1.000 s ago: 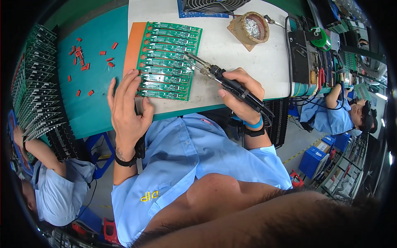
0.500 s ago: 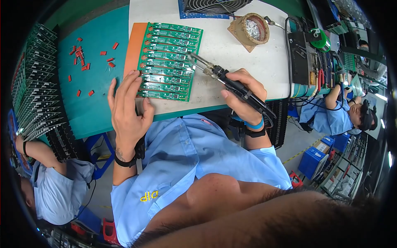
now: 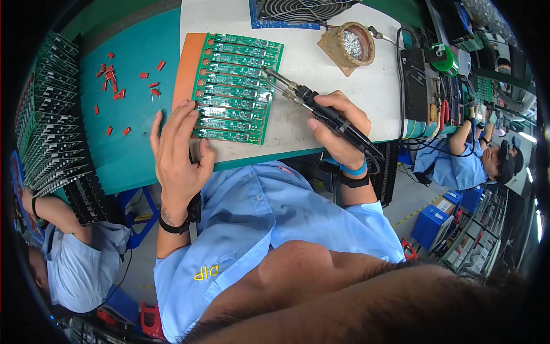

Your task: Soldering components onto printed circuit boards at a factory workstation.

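Note:
A green panel of several narrow circuit boards (image 3: 238,89) lies on an orange backing sheet (image 3: 186,71). My left hand (image 3: 182,146) is open, its fingers stretched out and their tips resting at the panel's near left corner. In my right hand (image 3: 344,123) is a black soldering iron (image 3: 327,113), gripped by its handle, with a thin metal guide tube beside its shaft. Its tip points left at the right-hand part of the panel, around the upper rows. Whether the tip touches a board is too small to tell.
Loose red components (image 3: 114,86) lie on the green mat at left, beside a rack of upright boards (image 3: 48,114). A round pot of metallic scraps (image 3: 349,46) and a fan (image 3: 301,10) stand behind. A solder spool (image 3: 446,60) sits at right. Co-workers sit on both sides.
The soldering iron's tip has shifted slightly farther from me along the panel. My left hand has stayed in place at the panel's corner.

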Available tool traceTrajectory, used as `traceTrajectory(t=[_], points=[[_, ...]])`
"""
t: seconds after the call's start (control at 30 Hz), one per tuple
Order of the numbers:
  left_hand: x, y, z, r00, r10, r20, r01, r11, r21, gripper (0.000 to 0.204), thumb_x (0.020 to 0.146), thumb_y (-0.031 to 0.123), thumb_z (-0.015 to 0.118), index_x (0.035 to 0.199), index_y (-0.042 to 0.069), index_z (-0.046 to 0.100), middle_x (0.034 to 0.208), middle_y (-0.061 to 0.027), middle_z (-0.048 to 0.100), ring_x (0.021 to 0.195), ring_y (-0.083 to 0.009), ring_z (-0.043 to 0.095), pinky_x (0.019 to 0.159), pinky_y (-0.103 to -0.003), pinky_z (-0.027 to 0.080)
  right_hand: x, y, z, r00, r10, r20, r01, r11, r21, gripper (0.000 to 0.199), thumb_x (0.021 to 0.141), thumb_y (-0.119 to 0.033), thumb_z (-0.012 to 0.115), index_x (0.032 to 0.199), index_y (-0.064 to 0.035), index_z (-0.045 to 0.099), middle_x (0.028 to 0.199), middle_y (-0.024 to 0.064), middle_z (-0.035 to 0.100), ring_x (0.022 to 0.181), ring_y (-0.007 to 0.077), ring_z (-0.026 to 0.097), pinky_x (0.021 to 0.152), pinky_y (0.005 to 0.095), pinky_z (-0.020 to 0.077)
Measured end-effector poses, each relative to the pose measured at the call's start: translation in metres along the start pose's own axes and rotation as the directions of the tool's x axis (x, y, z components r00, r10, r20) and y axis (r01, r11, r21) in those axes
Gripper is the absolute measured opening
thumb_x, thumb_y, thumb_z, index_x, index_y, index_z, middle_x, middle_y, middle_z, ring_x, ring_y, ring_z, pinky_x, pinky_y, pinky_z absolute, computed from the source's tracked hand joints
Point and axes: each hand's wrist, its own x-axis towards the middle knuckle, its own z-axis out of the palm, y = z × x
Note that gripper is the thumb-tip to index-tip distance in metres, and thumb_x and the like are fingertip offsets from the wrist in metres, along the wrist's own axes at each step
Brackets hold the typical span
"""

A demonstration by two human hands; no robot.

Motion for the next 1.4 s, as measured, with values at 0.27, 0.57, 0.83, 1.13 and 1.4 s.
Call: traceTrajectory(t=[0.27,0.57,0.83,1.13,1.4], points=[[0.001,0.001,0.000,1.000,-0.002,-0.008,0.002,1.000,-0.004,0.055,0.082,0.002,0.069,0.136,0.001,0.060,0.142,-0.0163,0.065,0.132,-0.0328,0.064,0.121,-0.059,0.034,0.002,0.001,0.000,1.000,-0.020,0.011,0.020,1.000,-0.011,0.038,0.080,0.005,0.079,0.117,0.0057,0.069,0.095,0.0143,0.071,0.087,0.0209,0.068,0.080,0.0320,0.0529],[0.000,0.001,0.000,1.000,-0.002,-0.009,0.002,1.000,-0.004,0.055,0.081,0.001,0.069,0.136,0.001,0.060,0.142,-0.0163,0.065,0.132,-0.0329,0.064,0.121,-0.059,0.034,0.002,-0.002,-0.001,1.000,-0.021,0.022,0.021,1.000,-0.016,0.038,0.079,0.005,0.079,0.116,0.0058,0.069,0.095,0.0146,0.071,0.087,0.0211,0.068,0.080,0.0325,0.0526],[0.000,0.001,0.000,1.000,-0.006,-0.004,0.006,1.000,-0.010,0.056,0.081,0.002,0.069,0.136,0.001,0.060,0.142,-0.0165,0.065,0.134,-0.0341,0.063,0.121,-0.059,0.035,0.004,-0.002,-0.001,0.999,-0.030,0.020,0.030,0.999,-0.020,0.038,0.079,0.005,0.079,0.116,0.0059,0.069,0.094,0.0144,0.071,0.086,0.0210,0.068,0.079,0.0323,0.0523],[0.004,0.001,0.001,0.999,-0.012,-0.032,0.014,0.999,0.047,0.055,0.082,0.008,0.068,0.136,0.001,0.061,0.143,-0.0172,0.064,0.142,-0.0402,0.055,0.120,-0.058,0.036,0.003,-0.001,0.000,0.999,-0.026,0.018,0.027,1.000,-0.012,0.037,0.080,0.005,0.080,0.116,0.0062,0.069,0.095,0.0139,0.071,0.086,0.0201,0.068,0.079,0.0316,0.0522],[0.004,0.003,0.000,0.999,-0.035,-0.021,0.037,0.995,0.092,0.055,0.081,0.010,0.068,0.134,0.001,0.062,0.143,-0.0167,0.064,0.142,-0.0380,0.055,0.116,-0.054,0.037,-0.006,-0.003,-0.013,0.998,-0.027,-0.060,0.024,0.998,-0.057,0.042,0.083,0.003,0.081,0.123,0.0049,0.066,0.098,0.0138,0.071,0.087,0.0188,0.067,0.082,0.0307,0.0544]])
